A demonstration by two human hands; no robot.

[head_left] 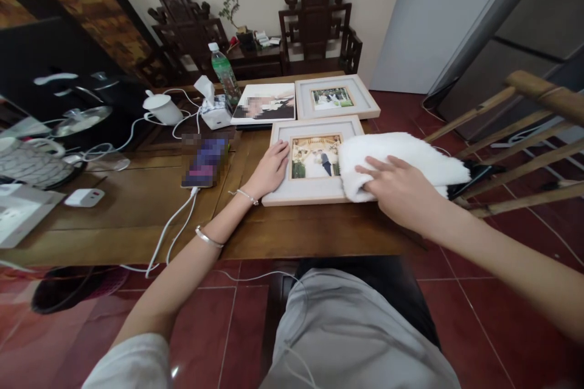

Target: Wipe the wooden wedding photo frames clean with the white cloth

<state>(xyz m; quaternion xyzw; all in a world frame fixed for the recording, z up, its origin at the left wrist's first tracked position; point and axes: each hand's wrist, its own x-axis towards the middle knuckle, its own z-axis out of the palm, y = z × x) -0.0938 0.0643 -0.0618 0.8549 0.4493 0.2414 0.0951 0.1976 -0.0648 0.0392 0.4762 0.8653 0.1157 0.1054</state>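
Observation:
A light wooden picture frame [314, 189] with a wedding photo lies flat near the table's front edge. My left hand [270, 167] rests on its left side, fingers stretched over the border. In my right hand [395, 188] is a white fluffy towel [406, 152], bunched against the frame's right side and covering that part of it. The towel's far end hangs out past the table on the right. Behind lie a second wooden picture frame [365, 100] with an outdoor photo and an unframed photo panel [274, 112].
A lit phone [205, 161] with a white charging cable lies left of the frames. Behind it stand a tissue box [216, 112], a green-labelled bottle [223, 70] and a lidded white cup [162, 108]. A charger [84, 197] sits farther left. Wooden rails [497, 146] rise at the right.

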